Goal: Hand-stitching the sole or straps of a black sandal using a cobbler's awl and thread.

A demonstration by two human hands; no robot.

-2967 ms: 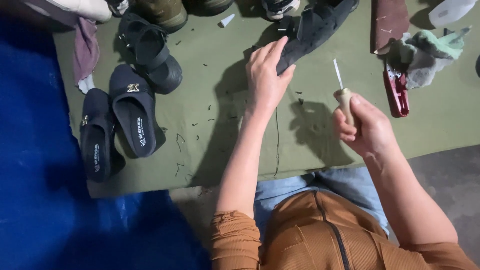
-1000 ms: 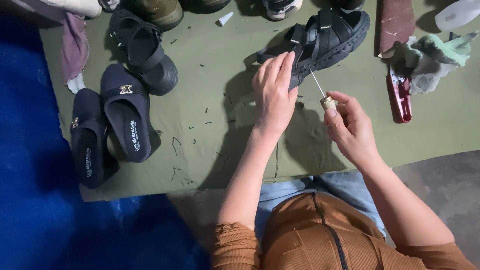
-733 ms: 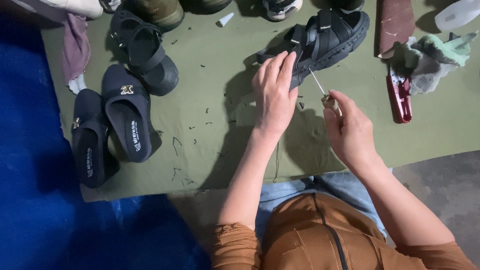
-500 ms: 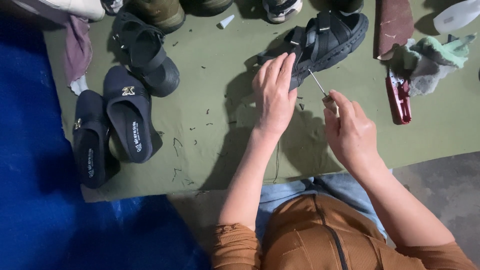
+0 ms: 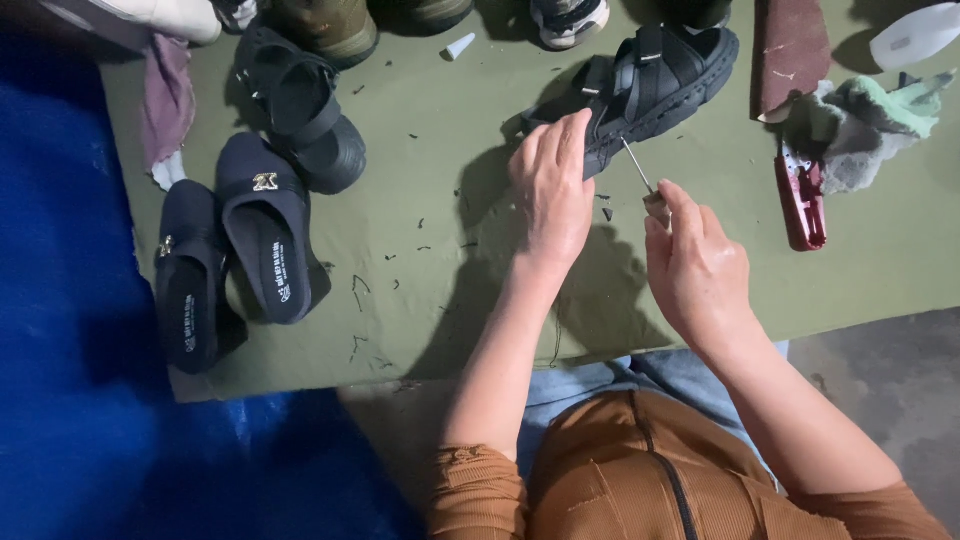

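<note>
While pinched in the right hand (image 5: 700,270), a thin metal awl (image 5: 640,172) slants up and leftward, tip at the sole edge of the black strappy sandal (image 5: 655,75); grip clenched round the pale handle, thumb and forefinger on top, handle mostly hidden by the fingers. Laid flat over the sandal's near end, the left hand (image 5: 550,195), fingers extended and pressing down on the heel part, not curled round anything; grip loose, palm down, touching sandal and cloth alike. Resting on its sole near the far edge of the olive-green cloth (image 5: 450,250) covering the worktop, that sandal, toe pointing up and right, straps uppermost.

Just right of the sandal, a brown strip of leather-like material (image 5: 790,50); below it a heap of grey and green rags (image 5: 865,125), and beside that a dark red folding tool (image 5: 800,205) lying lengthwise. At the far right corner, a white plastic bottle (image 5: 915,35), partly cut off.

Scattered across the cloth between the hands and the left side, small dark trimmings. Further left, a second black sandal (image 5: 300,105), and near it a pair of dark navy slippers (image 5: 230,260) with gold ornaments, side by side, one overlapping the blue sheet (image 5: 70,350). Beside them a purple rag (image 5: 165,105); along the far edge, parts of other shoes, cropped.
</note>
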